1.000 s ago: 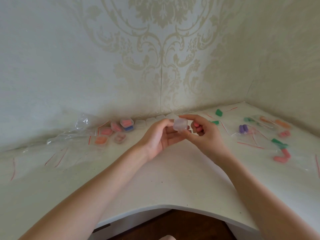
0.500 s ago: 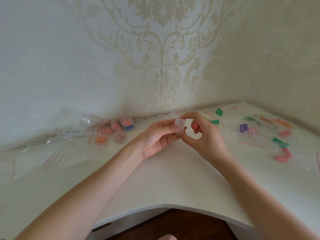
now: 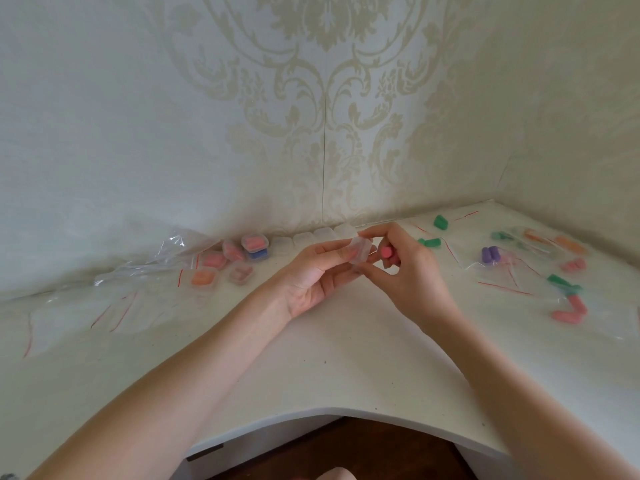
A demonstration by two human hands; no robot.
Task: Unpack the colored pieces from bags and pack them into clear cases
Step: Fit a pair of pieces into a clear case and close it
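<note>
Both hands [image 3: 313, 277] [image 3: 403, 271] pinch clear case [image 3: 360, 250], right also pink piece [image 3: 385, 252]

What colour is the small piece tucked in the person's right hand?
Pink. The piece shows best in the head view, held in the right hand.

A white corner desk [image 3: 346, 368] fills the lower frame, w/ a front edge that curves inward at the middle and a few small dark specks on its top. Behind it, 2 walls meet at the right rear, both in cream wallpaper [image 3: 329, 109] w/ a pale damask scroll pattern & a thin vertical seam near centre. Under the desk's cutout, dark brown wood floor [image 3: 346, 452] shows.
</note>
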